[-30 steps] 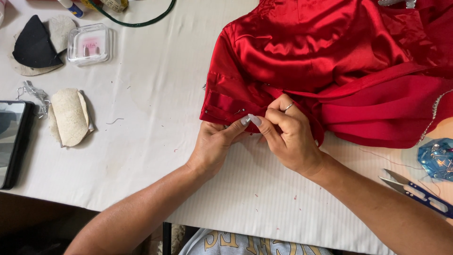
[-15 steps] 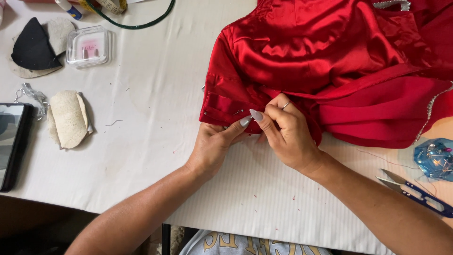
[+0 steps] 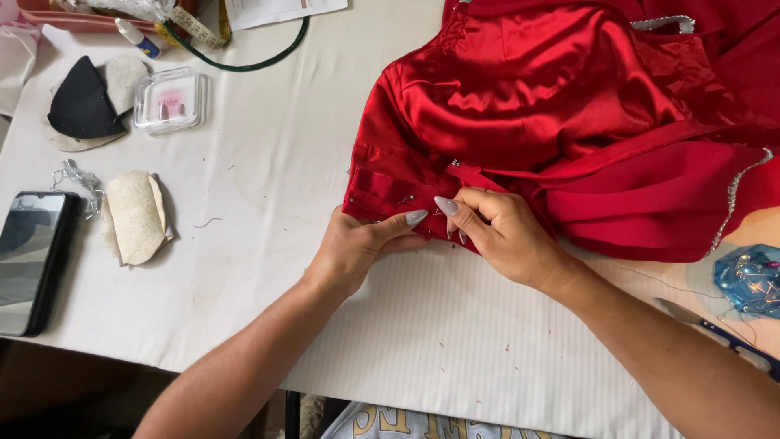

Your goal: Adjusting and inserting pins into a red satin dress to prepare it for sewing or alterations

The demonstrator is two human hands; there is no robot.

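Leftmost, a black phone (image 3: 32, 260) lies at the table (image 3: 268, 244) edge, padded bra cups (image 3: 134, 215) beside it, a clear pin box (image 3: 168, 99) above. Centre: left hand (image 3: 353, 248), fingers pinched on the folded hem of the red satin dress (image 3: 552, 122); right hand (image 3: 500, 232) touching it, fingers closed on the same edge. Satin judged light, soft, slippery; best held at the pinned fold. Far right: thread snips (image 3: 723, 333), blue pin holder (image 3: 751, 280)

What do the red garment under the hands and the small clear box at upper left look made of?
Red garment: looks like satin, glossy woven fabric, with bright sheen on soft folds. Clear box: likely hard transparent plastic, with see-through walls and glinting edges. Both hands pinch the garment's edge.
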